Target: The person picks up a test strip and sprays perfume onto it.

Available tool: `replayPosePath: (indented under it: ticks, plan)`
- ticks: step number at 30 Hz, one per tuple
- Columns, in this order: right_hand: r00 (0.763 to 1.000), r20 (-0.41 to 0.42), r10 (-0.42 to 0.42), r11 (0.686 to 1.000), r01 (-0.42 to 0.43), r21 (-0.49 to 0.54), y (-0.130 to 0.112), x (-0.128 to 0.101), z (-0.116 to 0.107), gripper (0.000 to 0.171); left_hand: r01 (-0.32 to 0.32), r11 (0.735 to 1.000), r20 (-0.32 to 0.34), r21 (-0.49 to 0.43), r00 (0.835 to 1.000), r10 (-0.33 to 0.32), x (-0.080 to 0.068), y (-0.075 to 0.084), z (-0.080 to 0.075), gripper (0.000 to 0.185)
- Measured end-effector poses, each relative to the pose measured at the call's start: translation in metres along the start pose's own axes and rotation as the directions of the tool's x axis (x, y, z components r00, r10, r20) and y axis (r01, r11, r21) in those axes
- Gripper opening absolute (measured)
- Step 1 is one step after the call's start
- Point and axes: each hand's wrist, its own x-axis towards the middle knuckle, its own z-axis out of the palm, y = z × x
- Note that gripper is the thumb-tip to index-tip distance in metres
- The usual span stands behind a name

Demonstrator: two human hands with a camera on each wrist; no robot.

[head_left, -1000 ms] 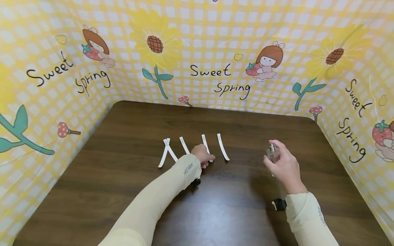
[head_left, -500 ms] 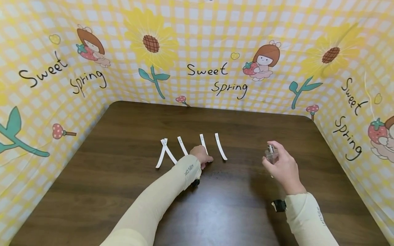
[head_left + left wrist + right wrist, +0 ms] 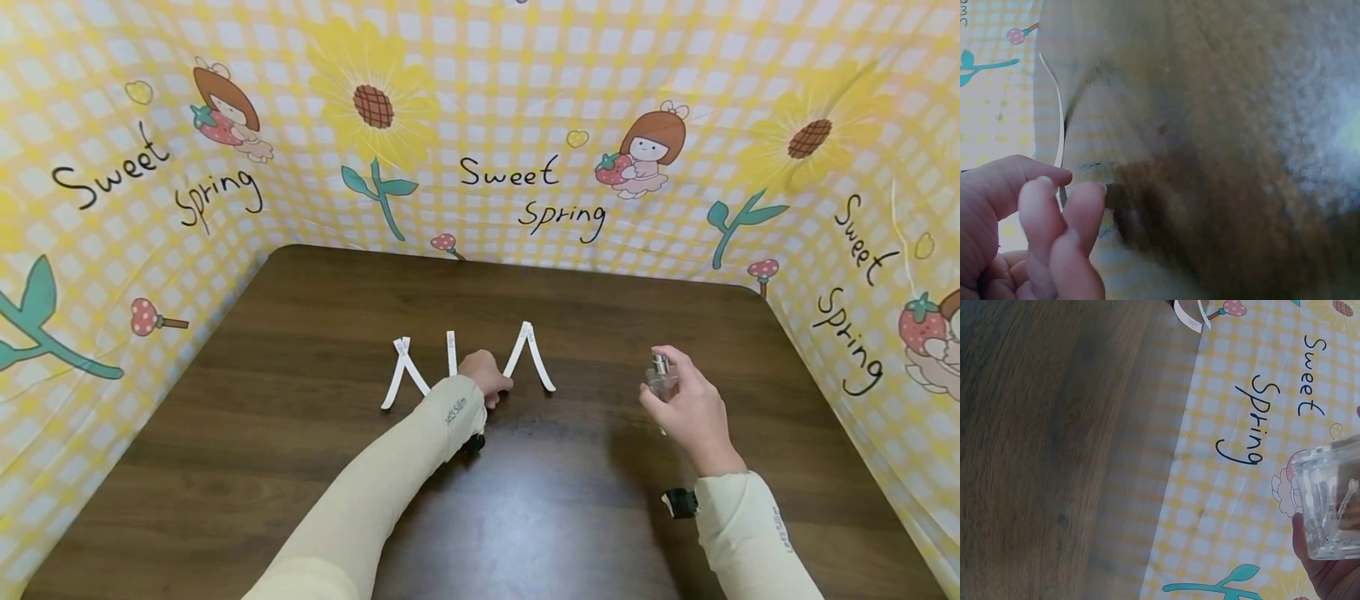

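Several white paper strips lie in a row on the dark wooden table [image 3: 300, 467]. My left hand [image 3: 502, 385] pinches the near end of one strip [image 3: 516, 353], which leans right so that its far tip meets the rightmost strip [image 3: 543, 365]. In the left wrist view the thumb and fingertips [image 3: 1063, 187] close on that strip [image 3: 1060, 134], seen edge-on. To the left are a single strip [image 3: 451, 353] and a crossed pair [image 3: 399, 372]. My right hand [image 3: 654, 375] grips a small clear spray bottle [image 3: 663, 382] above the table, with the index finger on its silver nozzle. The glass bottle [image 3: 1329, 500] fills the right wrist view's lower right.
A yellow checked cloth backdrop [image 3: 525, 125] with sunflowers and "Sweet Spring" lettering walls the table at the back and on both sides. Both arms wear cream sleeves. The table's near half shows bare wood.
The strip in my left hand has swung so that its far end leans right against the rightmost strip. The single strip to its left now lies straighter. The right hand and bottle have hardly moved.
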Motion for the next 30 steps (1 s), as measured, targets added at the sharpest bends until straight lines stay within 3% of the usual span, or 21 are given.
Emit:
replayPosePath:
  ticks: [13, 22, 30]
  plan:
    - [0.999, -0.016, -0.033, 0.999, 0.033, 0.011, -0.004, 0.000, 0.004, 0.050, 0.073, 0.988, 0.093, -0.138, 0.994, -0.061, 0.000, -0.008, -0.009, 0.028]
    - [0.998, -0.027, -0.063, 0.998, 0.063, 0.010, -0.007, 0.001, 0.006, 0.049, 0.127, 0.956, 0.137, -0.264, 0.986, -0.093, -0.005, -0.009, -0.016, 0.024]
    - [0.997, -0.030, -0.078, 0.997, 0.078, 0.016, -0.012, 0.001, 0.007, 0.050, 0.113, 0.949, 0.144, -0.295, 0.987, -0.072, -0.016, -0.007, -0.022, 0.016]
